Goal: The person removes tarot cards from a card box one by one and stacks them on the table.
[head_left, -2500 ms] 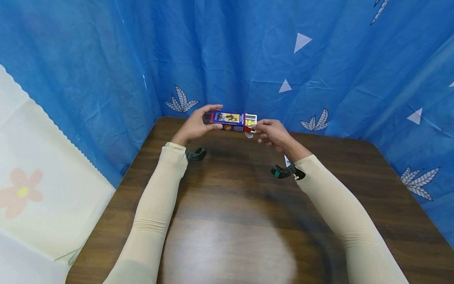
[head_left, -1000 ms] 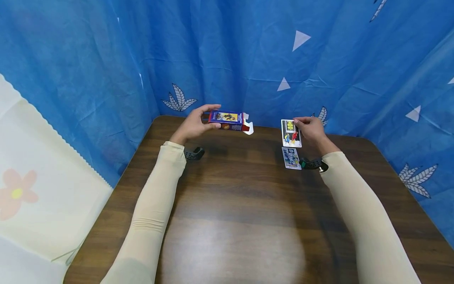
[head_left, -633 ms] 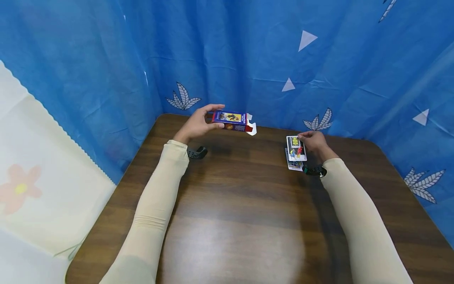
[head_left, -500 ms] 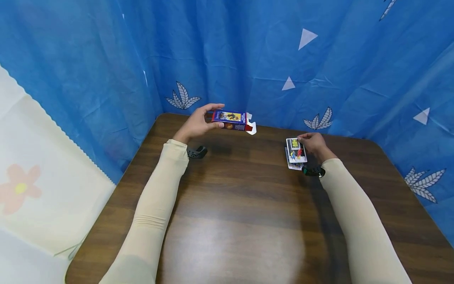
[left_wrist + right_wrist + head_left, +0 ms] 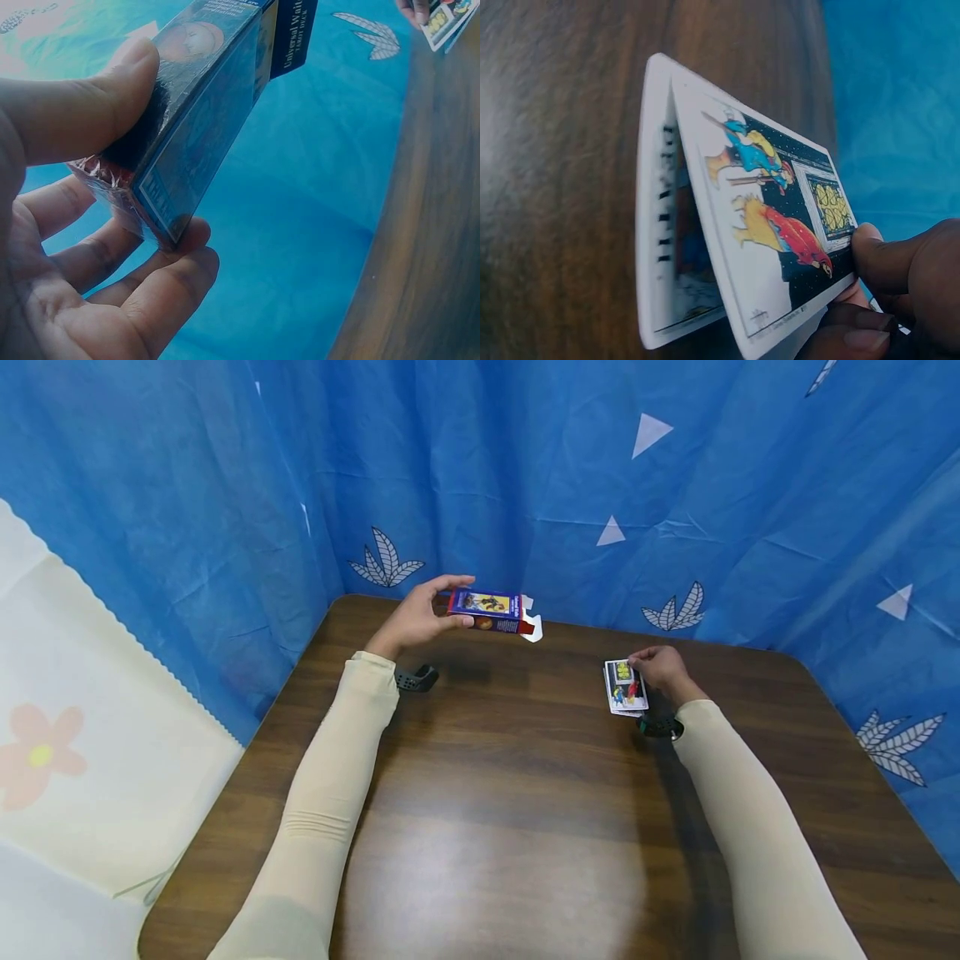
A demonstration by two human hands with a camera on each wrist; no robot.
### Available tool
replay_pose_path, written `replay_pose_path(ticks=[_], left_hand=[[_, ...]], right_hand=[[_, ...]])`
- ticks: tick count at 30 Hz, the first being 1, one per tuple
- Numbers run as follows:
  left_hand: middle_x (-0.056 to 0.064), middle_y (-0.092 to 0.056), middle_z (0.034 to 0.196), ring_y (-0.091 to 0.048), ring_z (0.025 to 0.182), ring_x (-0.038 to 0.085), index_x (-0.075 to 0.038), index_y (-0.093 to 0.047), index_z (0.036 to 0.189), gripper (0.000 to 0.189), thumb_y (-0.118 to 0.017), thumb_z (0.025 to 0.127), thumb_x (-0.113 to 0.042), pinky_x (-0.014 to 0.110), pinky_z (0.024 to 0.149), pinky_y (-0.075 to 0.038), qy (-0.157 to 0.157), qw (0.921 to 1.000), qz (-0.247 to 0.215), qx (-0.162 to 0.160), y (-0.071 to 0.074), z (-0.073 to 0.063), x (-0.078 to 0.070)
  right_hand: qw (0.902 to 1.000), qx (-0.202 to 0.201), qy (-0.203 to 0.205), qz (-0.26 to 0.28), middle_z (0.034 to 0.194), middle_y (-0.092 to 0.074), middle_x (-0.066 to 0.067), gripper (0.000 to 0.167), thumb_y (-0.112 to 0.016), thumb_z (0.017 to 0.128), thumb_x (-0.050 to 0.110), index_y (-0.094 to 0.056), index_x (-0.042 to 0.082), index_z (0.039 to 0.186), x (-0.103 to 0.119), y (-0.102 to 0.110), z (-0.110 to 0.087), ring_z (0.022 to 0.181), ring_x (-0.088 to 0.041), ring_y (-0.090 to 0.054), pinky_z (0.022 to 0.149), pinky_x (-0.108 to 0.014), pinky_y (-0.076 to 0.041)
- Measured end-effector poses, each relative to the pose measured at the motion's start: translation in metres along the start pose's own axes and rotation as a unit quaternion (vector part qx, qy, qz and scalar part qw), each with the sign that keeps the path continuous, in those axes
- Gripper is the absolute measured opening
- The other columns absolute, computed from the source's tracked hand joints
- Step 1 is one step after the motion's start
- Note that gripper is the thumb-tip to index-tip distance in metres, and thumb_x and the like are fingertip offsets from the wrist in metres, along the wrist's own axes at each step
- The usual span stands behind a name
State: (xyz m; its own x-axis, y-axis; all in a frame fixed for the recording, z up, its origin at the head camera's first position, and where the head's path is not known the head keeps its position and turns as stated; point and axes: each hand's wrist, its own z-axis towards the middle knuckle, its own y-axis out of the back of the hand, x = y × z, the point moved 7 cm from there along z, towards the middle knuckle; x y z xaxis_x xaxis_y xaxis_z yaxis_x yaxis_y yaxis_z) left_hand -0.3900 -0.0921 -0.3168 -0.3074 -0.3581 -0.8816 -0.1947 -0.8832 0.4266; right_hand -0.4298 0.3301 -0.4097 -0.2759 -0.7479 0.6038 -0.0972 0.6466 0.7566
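My left hand (image 5: 420, 618) grips the closed end of a blue and red tarot card box (image 5: 486, 603), thumb on its near side and fingers on the far side. The box is held up near the back of the table, its white flap (image 5: 532, 625) hanging open at the right end. Between thumb and fingers my right hand (image 5: 660, 667) pinches a tarot card (image 5: 769, 217) with yellow coins and two figures. That card is tilted close over a second card (image 5: 656, 202), lettered DEATH, which lies on the table and is mostly covered.
The brown wooden table (image 5: 480, 760) ends in a back edge just behind the hands. A blue curtain (image 5: 487, 468) with white leaves and triangles hangs there. At the left is a pale cloth (image 5: 112, 693) with a flower print.
My right hand drew the coin card out of the box, carried it right and lowered it over the DEATH card. The left hand has kept the box in nearly the same place.
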Motion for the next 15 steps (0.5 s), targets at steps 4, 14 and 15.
replay_pose_path(ticks=[4, 14, 15], left_hand=[[0.009, -0.047, 0.145, -0.05, 0.122, 0.029, -0.021, -0.049, 0.144, 0.066, -0.077, 0.086, -0.03, 0.045, 0.101, -0.051, -0.002, 1.0, 0.0, 0.0, 0.0002, 0.0003, 0.001], [0.009, -0.046, 0.146, -0.051, 0.122, 0.03, -0.021, -0.048, 0.145, 0.066, -0.077, 0.086, -0.029, 0.045, 0.103, -0.05, -0.002, 1.0, -0.005, 0.001, -0.0005, -0.0001, 0.0007], [0.009, -0.046, 0.146, -0.051, 0.123, 0.03, -0.021, -0.048, 0.145, 0.066, -0.077, 0.086, -0.029, 0.045, 0.104, -0.05, -0.001, 1.0, -0.005, 0.001, -0.0002, 0.0001, 0.0009]], right_hand=[[0.9998, 0.002, -0.008, -0.019, 0.123, -0.053, -0.02, 0.035, -0.049, 0.103, 0.023, -0.059, -0.001, 0.126, -0.0042, -0.0039, 0.0013, 0.101, -0.029, -0.048, 0.071, -0.031, -0.044], [0.9991, -0.002, -0.013, -0.039, 0.121, -0.054, -0.019, 0.035, -0.05, 0.102, 0.026, -0.063, 0.0, 0.123, -0.0084, -0.0098, 0.0028, 0.1, -0.029, -0.05, 0.071, -0.031, -0.046], [0.9989, -0.003, -0.01, -0.046, 0.119, -0.055, -0.019, 0.034, -0.05, 0.102, 0.026, -0.063, 0.001, 0.121, -0.0077, -0.0098, 0.0029, 0.098, -0.028, -0.05, 0.068, -0.03, -0.046]])
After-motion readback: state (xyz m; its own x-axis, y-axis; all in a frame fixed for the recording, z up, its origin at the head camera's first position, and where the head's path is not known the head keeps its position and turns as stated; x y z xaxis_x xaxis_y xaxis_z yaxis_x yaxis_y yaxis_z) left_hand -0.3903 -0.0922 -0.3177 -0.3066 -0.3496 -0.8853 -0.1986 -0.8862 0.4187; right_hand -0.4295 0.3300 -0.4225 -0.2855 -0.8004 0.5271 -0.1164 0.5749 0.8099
